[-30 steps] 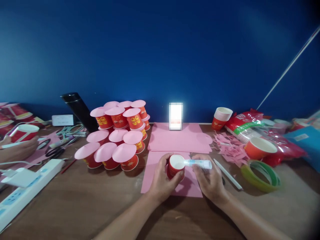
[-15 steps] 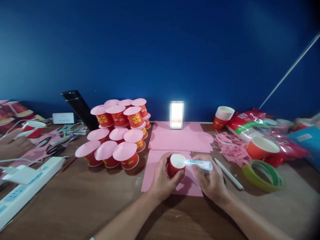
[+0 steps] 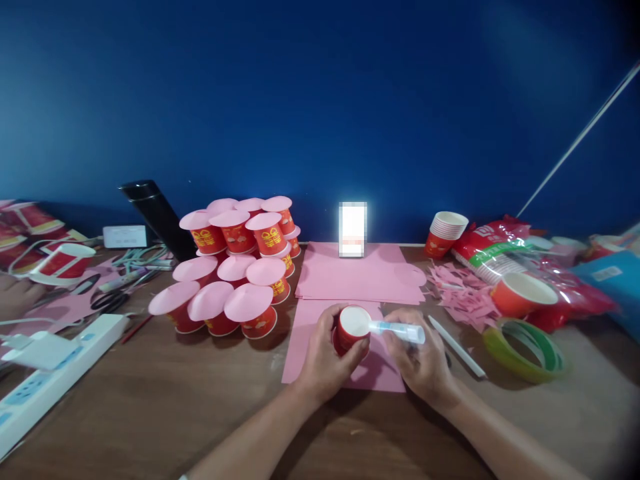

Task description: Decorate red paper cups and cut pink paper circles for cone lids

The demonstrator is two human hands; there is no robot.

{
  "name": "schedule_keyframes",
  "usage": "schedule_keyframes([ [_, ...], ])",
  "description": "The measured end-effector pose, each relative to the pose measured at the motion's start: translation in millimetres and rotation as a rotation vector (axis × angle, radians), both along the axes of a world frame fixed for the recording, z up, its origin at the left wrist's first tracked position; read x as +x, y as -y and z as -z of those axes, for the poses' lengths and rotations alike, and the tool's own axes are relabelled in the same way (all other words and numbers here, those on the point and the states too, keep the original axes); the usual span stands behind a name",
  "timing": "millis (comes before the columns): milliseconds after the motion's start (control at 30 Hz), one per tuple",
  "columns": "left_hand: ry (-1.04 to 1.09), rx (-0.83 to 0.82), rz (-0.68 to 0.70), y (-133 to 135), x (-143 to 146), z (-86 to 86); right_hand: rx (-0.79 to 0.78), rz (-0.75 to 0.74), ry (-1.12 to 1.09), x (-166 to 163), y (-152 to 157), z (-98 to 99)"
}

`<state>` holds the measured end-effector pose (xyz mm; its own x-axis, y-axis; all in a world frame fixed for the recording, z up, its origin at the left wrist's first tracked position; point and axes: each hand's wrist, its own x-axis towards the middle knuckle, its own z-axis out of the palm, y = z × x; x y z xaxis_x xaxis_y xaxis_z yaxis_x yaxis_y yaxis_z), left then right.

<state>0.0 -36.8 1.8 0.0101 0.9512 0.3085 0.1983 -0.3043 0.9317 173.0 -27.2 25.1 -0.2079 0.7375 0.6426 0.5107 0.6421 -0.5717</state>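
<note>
My left hand [image 3: 323,360] is wrapped round a red paper cup [image 3: 351,329], its white mouth tilted towards me, over a pink paper sheet [image 3: 310,347] on the wooden table. My right hand [image 3: 423,363] grips a white and blue glue stick [image 3: 397,329] whose tip touches the cup's rim. To the left stands a pile of red cups capped with pink paper discs [image 3: 235,267].
More pink sheets [image 3: 360,273] and a lit phone [image 3: 353,229] lie behind. On the right are a stack of cups [image 3: 445,235], pink scraps [image 3: 460,293], an open cup [image 3: 523,293], a tape roll [image 3: 523,343] and a white pen [image 3: 457,347]. A power strip [image 3: 55,370], scissors [image 3: 107,301] and another person's hand [image 3: 15,293] are at left.
My hands hold nearly the same pose; the glue stick tip has shifted slightly along the cup's rim. The other person's hand at far left has moved their cup.
</note>
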Motion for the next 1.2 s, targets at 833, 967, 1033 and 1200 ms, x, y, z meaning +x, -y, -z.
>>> schedule_keyframes([
  [833,0.010,-0.030,-0.009,0,0,-0.5,-0.067,0.001,-0.066,-2,-1,-2.1],
  [967,-0.002,-0.021,-0.015,-1,0,0.9,-0.102,0.007,-0.087,-1,-1,2.2],
  [1033,-0.007,-0.018,-0.019,-2,0,1.4,-0.116,0.013,-0.101,-1,-1,2.6],
  [1200,-0.031,-0.017,-0.020,-2,-1,2.7,-0.154,-0.010,-0.143,-3,-1,0.0],
])
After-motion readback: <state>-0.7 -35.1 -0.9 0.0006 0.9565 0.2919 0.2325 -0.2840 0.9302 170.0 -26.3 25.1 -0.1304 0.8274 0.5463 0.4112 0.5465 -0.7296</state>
